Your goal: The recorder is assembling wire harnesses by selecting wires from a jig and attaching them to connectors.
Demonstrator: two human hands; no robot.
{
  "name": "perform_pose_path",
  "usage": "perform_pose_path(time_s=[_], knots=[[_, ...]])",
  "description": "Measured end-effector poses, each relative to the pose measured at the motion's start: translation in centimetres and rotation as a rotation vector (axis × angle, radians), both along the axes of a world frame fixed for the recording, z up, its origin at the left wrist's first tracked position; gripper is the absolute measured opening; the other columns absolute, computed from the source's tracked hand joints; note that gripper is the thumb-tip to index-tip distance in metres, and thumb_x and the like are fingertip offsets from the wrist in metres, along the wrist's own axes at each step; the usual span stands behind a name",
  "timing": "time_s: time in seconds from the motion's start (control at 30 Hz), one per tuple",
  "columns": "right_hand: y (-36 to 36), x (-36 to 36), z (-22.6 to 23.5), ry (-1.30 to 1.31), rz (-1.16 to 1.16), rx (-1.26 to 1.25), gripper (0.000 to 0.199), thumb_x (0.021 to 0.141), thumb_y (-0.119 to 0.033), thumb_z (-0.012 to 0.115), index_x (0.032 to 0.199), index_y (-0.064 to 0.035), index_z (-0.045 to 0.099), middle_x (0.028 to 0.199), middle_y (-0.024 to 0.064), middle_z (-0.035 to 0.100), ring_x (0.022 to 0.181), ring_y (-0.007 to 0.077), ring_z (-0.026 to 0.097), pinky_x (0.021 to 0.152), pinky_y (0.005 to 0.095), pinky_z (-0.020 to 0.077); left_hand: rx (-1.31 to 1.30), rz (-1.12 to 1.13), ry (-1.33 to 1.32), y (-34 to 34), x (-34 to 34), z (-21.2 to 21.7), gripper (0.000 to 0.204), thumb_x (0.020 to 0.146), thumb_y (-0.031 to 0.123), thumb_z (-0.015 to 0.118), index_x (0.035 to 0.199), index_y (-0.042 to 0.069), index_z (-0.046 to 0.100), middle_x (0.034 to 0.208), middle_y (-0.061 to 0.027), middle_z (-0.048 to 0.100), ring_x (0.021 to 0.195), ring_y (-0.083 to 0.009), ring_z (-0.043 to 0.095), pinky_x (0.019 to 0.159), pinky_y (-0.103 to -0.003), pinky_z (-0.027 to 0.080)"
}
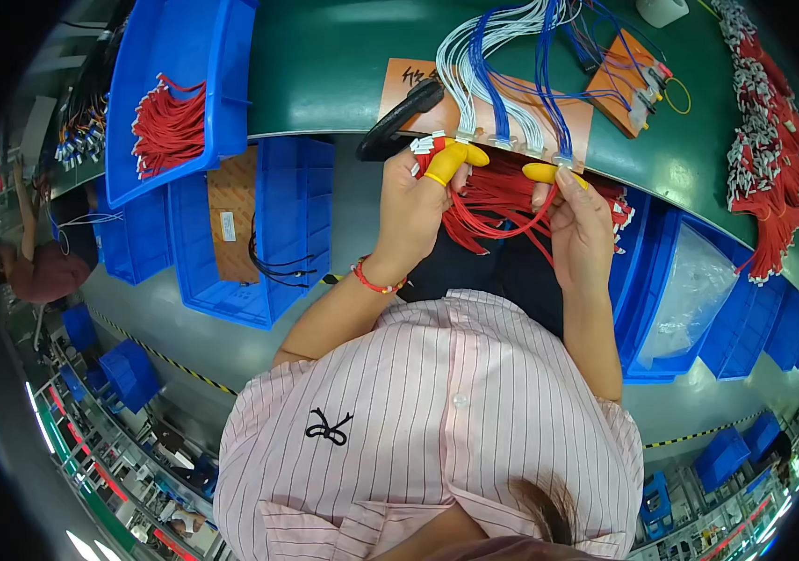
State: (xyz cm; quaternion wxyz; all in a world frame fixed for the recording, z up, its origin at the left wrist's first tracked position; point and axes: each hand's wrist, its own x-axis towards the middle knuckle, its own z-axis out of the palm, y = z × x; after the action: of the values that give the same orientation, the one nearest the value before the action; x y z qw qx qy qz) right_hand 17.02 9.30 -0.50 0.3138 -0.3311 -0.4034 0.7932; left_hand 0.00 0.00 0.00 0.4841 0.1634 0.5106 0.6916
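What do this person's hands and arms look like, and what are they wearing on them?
Both the left hand and right hand wear yellow finger covers. A red beaded bracelet circles the left wrist. The forearms are bare below short, pale pink sleeves with dark stripes.

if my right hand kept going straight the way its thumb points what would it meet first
Probably the pale plug on the blue wires, just ahead of your right hand, though depth is hard to judge here.

Red wires, blue bins and a green workbench show a factory.
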Motion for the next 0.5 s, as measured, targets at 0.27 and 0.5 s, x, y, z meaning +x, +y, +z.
perform_pose_path(time_s=[0.27, 0.5], knots=[[-1.6, 1.1, 0.1, -0.102, 0.003, 0.023, 0.031, 0.100, -0.024, 0.051, 0.105, 0.0033, 0.065, 0.092, 0.0082, 0.067, 0.080, 0.0118, 0.059, 0.082, 0.0276, 0.0465, 0.012, -0.025, -0.051, 0.0, -0.2, 0.1, 0.026, 0.098, 0.017, 0.051, 0.092, -0.003, 0.067, 0.067, 0.0024, 0.054, 0.048, 0.0008, 0.032, 0.043, -0.018, 0.021], [-1.7, 0.5, 0.7, -0.118, -0.012, 0.104, 0.033, 0.101, -0.024, 0.048, 0.104, 0.0043, 0.065, 0.092, 0.0088, 0.066, 0.081, 0.0128, 0.059, 0.081, 0.0275, 0.0466, -0.007, -0.254, -0.290, -0.1, -1.9, 1.0, 0.034, 0.102, 0.024, 0.045, 0.105, -0.005, 0.061, 0.071, -0.0019, 0.057, 0.042, -0.0002, 0.028, 0.040, -0.018, 0.018]])
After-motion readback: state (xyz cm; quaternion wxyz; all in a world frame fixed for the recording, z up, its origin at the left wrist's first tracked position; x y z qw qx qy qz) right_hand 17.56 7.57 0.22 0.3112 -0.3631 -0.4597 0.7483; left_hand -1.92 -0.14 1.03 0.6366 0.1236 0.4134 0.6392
